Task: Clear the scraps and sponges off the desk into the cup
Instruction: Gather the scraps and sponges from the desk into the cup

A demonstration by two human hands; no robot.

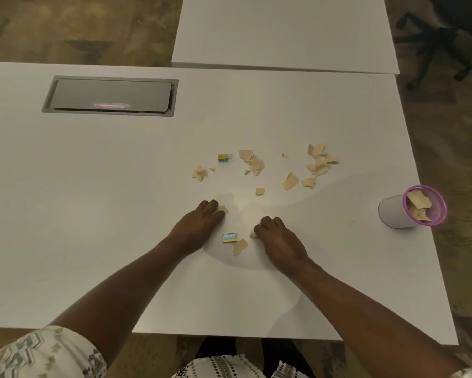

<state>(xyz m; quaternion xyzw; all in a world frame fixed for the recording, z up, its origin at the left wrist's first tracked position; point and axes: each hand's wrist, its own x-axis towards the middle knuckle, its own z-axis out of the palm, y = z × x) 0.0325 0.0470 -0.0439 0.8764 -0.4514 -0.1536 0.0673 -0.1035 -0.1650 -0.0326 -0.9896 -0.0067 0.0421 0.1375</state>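
Tan paper scraps (315, 163) lie scattered over the middle of the white desk (93, 214). My left hand (198, 225) rests palm down with its fingertips on a small scrap (224, 209). My right hand (277, 238) is curled, its fingers closed around a small pale scrap (253, 235). Between the hands lie a small blue sponge (230, 237) and a larger scrap (240, 247). A second small sponge, yellow and blue (224, 157), sits farther back. The pink-rimmed cup (412, 207) stands near the right edge with several scraps inside.
A grey cable hatch (110, 95) is set into the desk at the back left. A second white desk (284, 31) adjoins behind. An office chair base (436, 47) stands on the floor at the far right. The desk's right edge runs close to the cup.
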